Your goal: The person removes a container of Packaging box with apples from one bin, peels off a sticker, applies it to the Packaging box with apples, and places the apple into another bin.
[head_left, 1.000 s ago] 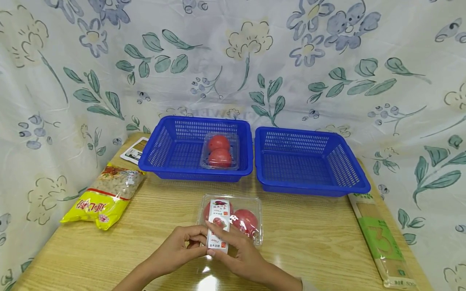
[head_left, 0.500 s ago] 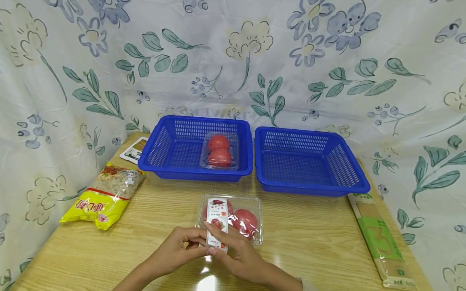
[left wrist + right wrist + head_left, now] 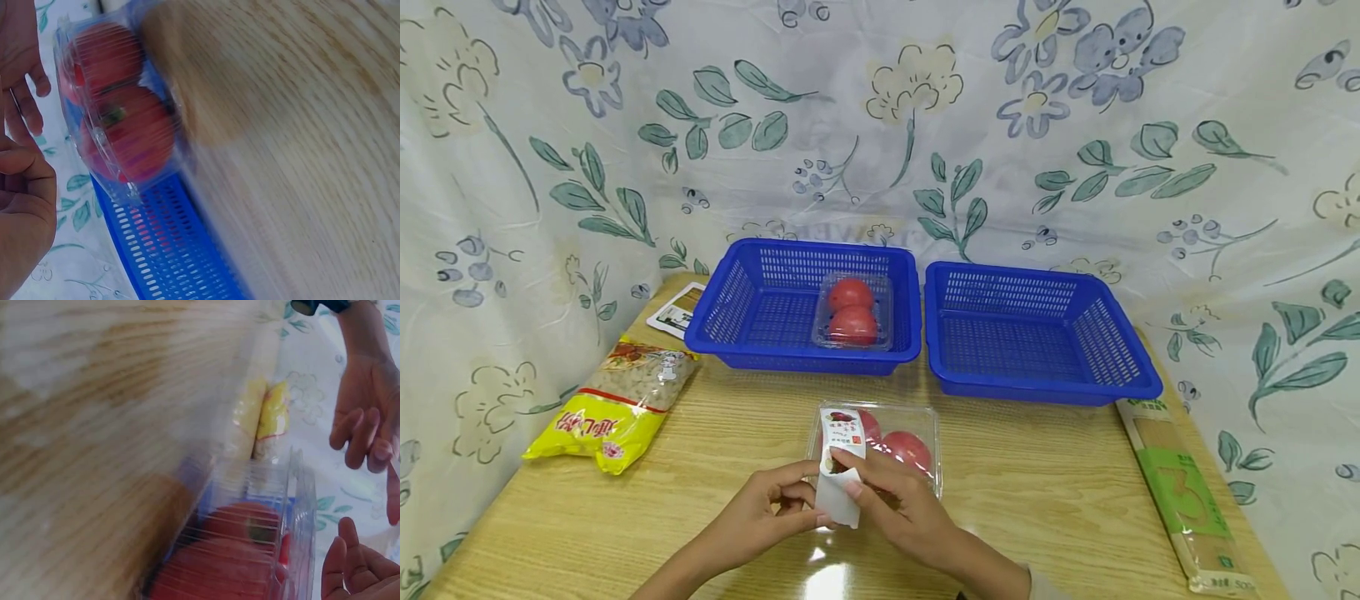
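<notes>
A strip of printed stickers (image 3: pixel 842 427) stands between the two hands, its lower part folded over so that plain white backing shows. My left hand (image 3: pixel 760 517) grips the strip's left edge with thumb and fingers. From the right, my right hand (image 3: pixel 906 515) pinches the folded part, thumb on the white backing. Behind the strip on the table is a clear plastic box (image 3: pixel 934 425) holding red tomatoes (image 3: pixel 907 450). Strip and hands partly cover that box in the head view. In the left wrist view, the tomatoes (image 3: pixel 128 134) show through the lid.
Two blue baskets stand at the back. The left basket (image 3: pixel 737 333) contains another clear box of tomatoes (image 3: pixel 852 321); the right basket (image 3: pixel 1007 342) is beside it. A yellow food bag (image 3: pixel 613 408) and flat packet (image 3: pixel 676 310) lie left, a noodle pack (image 3: pixel 1183 492) right.
The strip's lower part has been bent over, turning its white backing into view. The right thumb has shifted up onto the backing, and the strip has moved slightly left.
</notes>
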The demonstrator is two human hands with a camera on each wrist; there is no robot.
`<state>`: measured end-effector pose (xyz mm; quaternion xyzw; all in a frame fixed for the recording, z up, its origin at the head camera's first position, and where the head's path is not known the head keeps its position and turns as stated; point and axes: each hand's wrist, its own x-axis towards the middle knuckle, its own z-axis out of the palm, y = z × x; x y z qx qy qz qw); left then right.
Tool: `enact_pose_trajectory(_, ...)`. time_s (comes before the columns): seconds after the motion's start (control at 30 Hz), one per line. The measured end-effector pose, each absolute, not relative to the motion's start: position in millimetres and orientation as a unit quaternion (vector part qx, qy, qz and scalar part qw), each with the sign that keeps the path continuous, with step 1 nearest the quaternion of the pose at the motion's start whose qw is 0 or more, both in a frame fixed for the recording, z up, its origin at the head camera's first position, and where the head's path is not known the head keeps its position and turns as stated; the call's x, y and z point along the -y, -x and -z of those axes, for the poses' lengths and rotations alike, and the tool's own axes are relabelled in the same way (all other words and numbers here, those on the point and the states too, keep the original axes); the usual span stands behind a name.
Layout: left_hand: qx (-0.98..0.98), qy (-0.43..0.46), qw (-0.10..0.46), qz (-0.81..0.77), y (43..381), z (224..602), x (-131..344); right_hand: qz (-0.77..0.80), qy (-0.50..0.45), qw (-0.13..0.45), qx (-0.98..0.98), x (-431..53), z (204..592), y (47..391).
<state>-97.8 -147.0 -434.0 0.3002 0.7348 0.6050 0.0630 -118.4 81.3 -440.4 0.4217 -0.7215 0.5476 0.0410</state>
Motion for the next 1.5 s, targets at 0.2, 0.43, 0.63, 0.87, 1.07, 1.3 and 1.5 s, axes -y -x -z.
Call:
enact_pose_trajectory(0.2,-0.740,-0.286,0.063,-0.606,96,435,148,-0.551,-0.386,0.036,0.739,-85,435,121)
enact_pose_trajectory(0.43,-0.744,-0.270,0.064,-0.608,96,437,151,-0.553,-0.370,0.061,0.744,-89,432,126)
enact_pose_trajectory(0.63,-0.738,-0.273,0.058,-0.614,96,439,153,-0.566,-0.361,0.081,0.737,-92,430,132)
enact_pose_trajectory(0.87,-0.726,-0.285,0.050,-0.624,96,441,157,-0.593,-0.335,0.071,0.729,-94,426,136)
enact_pose_trajectory(1.07,-0.736,-0.278,0.041,-0.616,97,443,160,-0.606,-0.319,0.072,0.725,-95,425,137)
enact_pose_trajectory(1.3,-0.748,-0.262,0.045,-0.608,96,444,159,-0.498,-0.428,0.173,0.734,-89,429,135)
enact_pose_trajectory(1.5,-0.731,-0.289,0.038,-0.617,99,444,159,-0.409,-0.490,0.242,0.731,-82,431,134)
